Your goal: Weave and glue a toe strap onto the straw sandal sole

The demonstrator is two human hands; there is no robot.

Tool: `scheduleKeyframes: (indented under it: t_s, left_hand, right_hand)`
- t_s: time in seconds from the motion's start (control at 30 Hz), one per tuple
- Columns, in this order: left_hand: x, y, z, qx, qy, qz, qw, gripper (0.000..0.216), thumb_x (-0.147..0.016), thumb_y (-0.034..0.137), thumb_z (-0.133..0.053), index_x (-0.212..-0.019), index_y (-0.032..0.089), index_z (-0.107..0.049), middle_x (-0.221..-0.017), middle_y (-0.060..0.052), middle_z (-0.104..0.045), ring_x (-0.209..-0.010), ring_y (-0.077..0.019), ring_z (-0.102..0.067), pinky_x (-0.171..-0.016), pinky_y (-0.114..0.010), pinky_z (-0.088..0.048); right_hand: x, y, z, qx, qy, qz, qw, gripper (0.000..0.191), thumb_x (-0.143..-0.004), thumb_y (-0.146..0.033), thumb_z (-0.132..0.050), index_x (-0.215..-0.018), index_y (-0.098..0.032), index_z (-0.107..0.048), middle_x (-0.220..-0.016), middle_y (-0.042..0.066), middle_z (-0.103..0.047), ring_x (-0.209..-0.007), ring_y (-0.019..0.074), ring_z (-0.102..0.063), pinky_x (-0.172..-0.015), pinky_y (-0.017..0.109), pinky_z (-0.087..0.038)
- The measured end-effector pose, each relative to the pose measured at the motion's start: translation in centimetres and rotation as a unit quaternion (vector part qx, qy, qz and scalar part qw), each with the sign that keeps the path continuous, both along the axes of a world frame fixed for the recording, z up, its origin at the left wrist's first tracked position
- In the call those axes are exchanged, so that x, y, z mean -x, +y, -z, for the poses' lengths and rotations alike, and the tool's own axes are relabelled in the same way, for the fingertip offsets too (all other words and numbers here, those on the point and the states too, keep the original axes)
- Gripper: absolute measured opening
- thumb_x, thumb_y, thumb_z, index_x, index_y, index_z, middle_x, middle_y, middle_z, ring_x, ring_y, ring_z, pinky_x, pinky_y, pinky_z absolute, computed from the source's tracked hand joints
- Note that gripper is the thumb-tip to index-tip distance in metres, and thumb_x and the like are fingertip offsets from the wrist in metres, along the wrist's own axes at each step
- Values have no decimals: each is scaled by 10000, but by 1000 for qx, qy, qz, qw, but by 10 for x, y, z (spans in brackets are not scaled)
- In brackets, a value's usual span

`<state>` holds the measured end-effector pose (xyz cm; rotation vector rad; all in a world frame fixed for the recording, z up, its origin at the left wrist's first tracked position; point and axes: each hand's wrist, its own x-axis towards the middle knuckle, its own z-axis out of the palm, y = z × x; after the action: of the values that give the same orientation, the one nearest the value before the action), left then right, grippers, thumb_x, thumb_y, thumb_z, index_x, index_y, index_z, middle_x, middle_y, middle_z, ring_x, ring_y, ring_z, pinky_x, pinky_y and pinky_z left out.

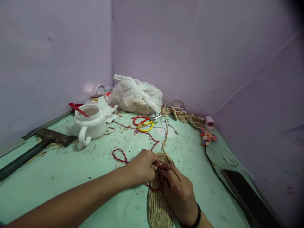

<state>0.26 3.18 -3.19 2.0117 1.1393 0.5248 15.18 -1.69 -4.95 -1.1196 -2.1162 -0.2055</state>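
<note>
A long oval of coiled straw rope [159,210] lies on the green table top in front of me. Over its upper part my left hand [143,167] and my right hand [178,186] meet, fingertips pinched together. Red yarn [155,189] loops across the coil and runs into the fingers of both hands. Any needle in the pinch is too small to make out. More of the yarn trails away past my left hand toward the scissors [144,123], which have one red and one yellow handle. From the coil's top a braided straw cord [165,136] leads to the back.
At the left stand a white pot [91,122] with a red-handled tool in it and a hammer-like tool [55,136]. A tied white plastic bag [139,95] sits in the corner. Right of it are braided straw pieces [185,115], a pink roll [210,122] and a dark phone-like slab [249,196].
</note>
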Motion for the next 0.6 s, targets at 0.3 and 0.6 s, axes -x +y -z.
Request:
scheduleKeyframes:
  t_s: [0.3,0.6]
  left_hand:
    - [-1,-8,-3,-86,23,-20,996,104,-654,109,-482,-663,153,-576,-669,-51,-613,-645,-164,-540,-564,-248,-349]
    - [4,-7,-11,-101,77,-61,990,135,-663,120,-418,-644,162,-545,-659,-58,-608,-628,-169,-539,-558,-261,-339]
  right_hand:
    - [2,1,0,3,49,17,999,196,-786,-64,-450,-698,-185,-577,-716,55,-670,-611,131,-641,-537,216,-522]
    - [1,-2,2,44,57,45,996,190,-765,-64,-451,-630,-190,-496,-640,47,-587,-574,135,-553,-531,226,-447]
